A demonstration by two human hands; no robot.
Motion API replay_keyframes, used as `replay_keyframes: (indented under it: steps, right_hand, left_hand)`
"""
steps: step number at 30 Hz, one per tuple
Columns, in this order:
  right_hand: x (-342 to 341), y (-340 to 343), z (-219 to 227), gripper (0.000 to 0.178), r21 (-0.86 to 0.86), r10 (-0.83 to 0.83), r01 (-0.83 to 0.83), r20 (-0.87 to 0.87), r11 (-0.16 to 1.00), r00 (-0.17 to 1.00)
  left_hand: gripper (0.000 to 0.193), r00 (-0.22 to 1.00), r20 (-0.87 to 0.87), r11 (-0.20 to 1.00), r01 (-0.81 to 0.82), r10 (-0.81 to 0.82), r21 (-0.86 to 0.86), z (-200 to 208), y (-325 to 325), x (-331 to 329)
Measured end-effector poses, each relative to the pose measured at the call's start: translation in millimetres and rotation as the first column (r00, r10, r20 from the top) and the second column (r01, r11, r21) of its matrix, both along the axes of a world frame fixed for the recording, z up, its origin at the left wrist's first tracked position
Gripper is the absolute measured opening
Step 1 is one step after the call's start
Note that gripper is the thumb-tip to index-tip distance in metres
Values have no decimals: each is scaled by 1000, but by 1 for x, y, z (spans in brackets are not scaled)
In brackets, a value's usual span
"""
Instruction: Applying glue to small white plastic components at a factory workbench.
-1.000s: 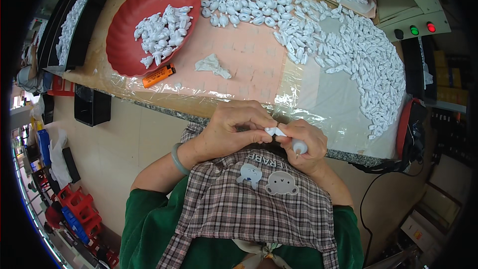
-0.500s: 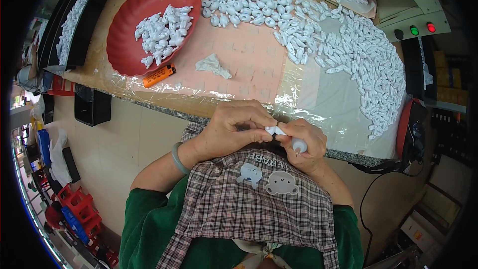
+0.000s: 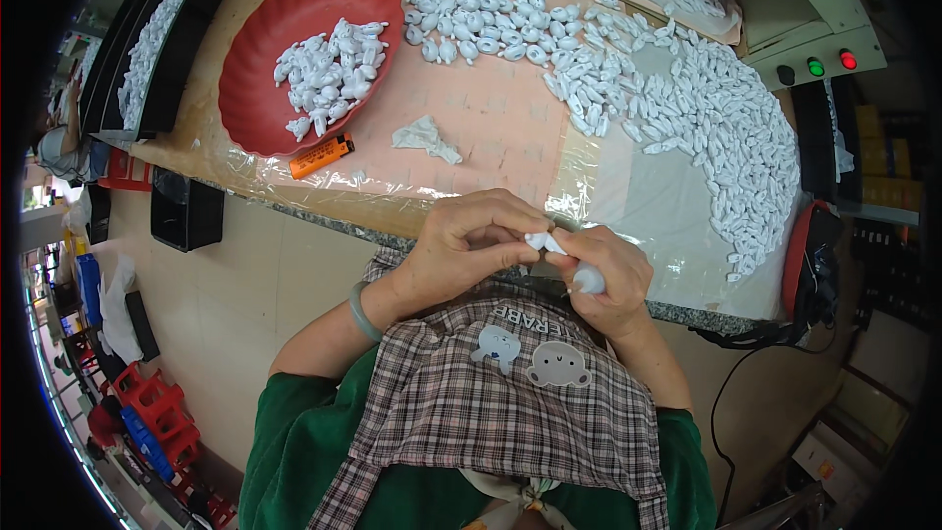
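Over the table's near edge, my two hands meet at a small white plastic piece [image 3: 542, 241]. My left hand [image 3: 469, 238] pinches it between thumb and fingertips. My right hand [image 3: 616, 275] is closed too, its thumb and finger at the right side of the same piece. Tucked in the right palm is a small pale squeeze bottle [image 3: 589, 280], partly hidden by the fingers. Exact contact between the fingertips and the piece is hard to see.
Many rounded white pieces [image 3: 488, 15] lie at the back, with a heap of slim ones [image 3: 731, 128] to the right. A red scalloped bowl [image 3: 250, 69] holds white pieces. Near it are an orange lighter [image 3: 322, 156] and a crumpled tissue [image 3: 426, 139].
The whole view has shifted slightly. My right hand has turned a little around the white piece, and the bottle's thin tip no longer shows clearly. Both hands keep their hold.
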State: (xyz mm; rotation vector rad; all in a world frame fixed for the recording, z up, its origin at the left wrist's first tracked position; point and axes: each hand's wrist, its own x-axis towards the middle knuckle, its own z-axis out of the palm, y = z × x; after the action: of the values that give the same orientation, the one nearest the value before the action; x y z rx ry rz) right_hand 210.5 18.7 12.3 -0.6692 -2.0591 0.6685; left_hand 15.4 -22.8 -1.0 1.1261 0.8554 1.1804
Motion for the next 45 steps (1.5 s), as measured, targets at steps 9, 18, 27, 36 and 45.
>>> replay_keyframes:
  steps: [9, 18, 27, 36, 45]
  right_hand:
    - [-8, 1, 0, 31, 125, -35, 33, 11, 992, 999]
    - [-3, 4, 5, 44, -18, -115, 116, 11, 993, 993]
    - [1, 3, -9, 27, -116, -154, 156, 27, 981, 988]
    - [2, 1, -8, 33, -272, -141, 126, -37, 954, 989]
    - [-10, -1, -3, 22, -152, -51, 44, -43, 987, 998]
  left_hand:
    - [22, 997, 63, 999, -42, 44, -34, 4, 1, 1]
    - [25, 925, 356, 950, -12, 129, -312, -3, 4, -7]
    - [26, 806, 550, 908, 38, 219, -416, -7, 4, -11]
    - [32, 983, 98, 964, -129, 155, -231, 14, -2, -5]
    - [27, 949, -262, 975, -133, 177, 175, 13, 0, -4]
